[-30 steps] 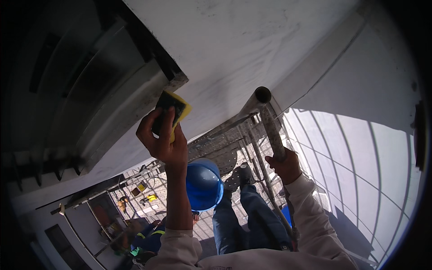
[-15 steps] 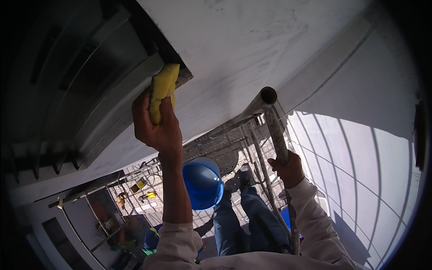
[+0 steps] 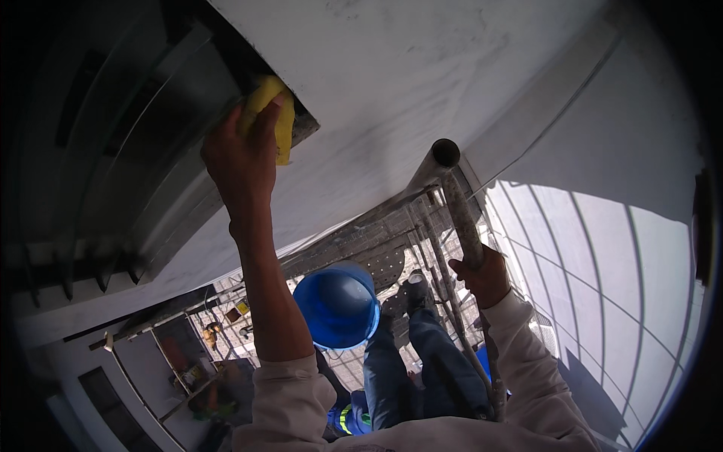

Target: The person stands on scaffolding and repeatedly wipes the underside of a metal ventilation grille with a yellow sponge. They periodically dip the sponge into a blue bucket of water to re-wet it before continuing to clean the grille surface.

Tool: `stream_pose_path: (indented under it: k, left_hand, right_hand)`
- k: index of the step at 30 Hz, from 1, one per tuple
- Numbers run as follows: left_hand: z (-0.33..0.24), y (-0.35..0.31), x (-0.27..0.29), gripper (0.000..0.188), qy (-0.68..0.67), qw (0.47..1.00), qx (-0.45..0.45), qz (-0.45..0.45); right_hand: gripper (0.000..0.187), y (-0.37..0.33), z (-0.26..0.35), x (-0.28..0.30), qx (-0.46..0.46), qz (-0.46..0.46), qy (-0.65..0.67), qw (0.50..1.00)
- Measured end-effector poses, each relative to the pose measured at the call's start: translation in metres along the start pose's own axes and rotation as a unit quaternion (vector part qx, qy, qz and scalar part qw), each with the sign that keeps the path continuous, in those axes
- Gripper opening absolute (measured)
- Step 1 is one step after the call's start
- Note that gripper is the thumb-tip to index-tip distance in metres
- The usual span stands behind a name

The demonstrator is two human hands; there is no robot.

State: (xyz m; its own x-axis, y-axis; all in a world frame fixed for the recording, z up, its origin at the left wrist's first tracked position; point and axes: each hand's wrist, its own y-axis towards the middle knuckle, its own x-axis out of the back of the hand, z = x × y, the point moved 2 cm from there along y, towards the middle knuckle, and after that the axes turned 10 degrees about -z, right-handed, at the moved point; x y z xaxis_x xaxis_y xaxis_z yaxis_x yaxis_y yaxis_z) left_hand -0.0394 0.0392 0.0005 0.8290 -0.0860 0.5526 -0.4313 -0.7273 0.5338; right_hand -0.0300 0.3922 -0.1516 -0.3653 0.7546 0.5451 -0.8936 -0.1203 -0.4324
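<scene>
My left hand (image 3: pixel 245 154) is closed round a yellow sponge (image 3: pixel 283 132). It is raised at the upper left, with the sponge against the edge of a dark, louvred opening (image 3: pixel 113 143), by the lower corner of the white wall (image 3: pixel 392 83). At the right, my right hand (image 3: pixel 484 279) grips a worn metal scaffold pipe (image 3: pixel 461 215). Between my arms a blue bucket (image 3: pixel 337 305) shows its inside from above; what supports it is hidden.
Under my feet lies a perforated metal scaffold platform (image 3: pixel 384 271), with paved ground far below. An open-ended pipe (image 3: pixel 425 166) juts beside the wall. Someone in blue with a reflective band (image 3: pixel 350 418) is below. A white wall (image 3: pixel 587 248) with striped shadows stands at the right.
My left hand and the sponge have moved up and left along the opening's edge. My right hand keeps its grip on the pipe. The person below appears farther right.
</scene>
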Motion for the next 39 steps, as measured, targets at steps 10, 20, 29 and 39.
stream_pose_path:
  k: [10, 20, 29, 39]
  left_hand:
    - [-0.002, -0.005, -0.02, 0.031, -0.023, 0.991, -0.065, -0.118]
    - [-0.001, -0.084, 0.022, 0.032, -0.11, 0.979, 0.169, -0.003]
    - [0.032, -0.083, -0.008, 0.029, -0.064, 0.992, 0.046, -0.102]
    - [0.035, -0.077, -0.045, 0.028, -0.423, 0.802, 0.411, -0.088]
  right_hand:
    - [0.032, 0.001, 0.001, 0.001, 0.001, 0.016, 0.015, 1.0]
    - [0.023, 0.0, 0.004, -0.003, 0.068, -0.003, 0.04, 0.997]
    - [0.023, -0.002, 0.013, 0.002, -0.007, 0.019, 0.012, 1.0]
    - [0.02, 0.001, 0.01, 0.004, -0.015, 0.018, 0.008, 1.0]
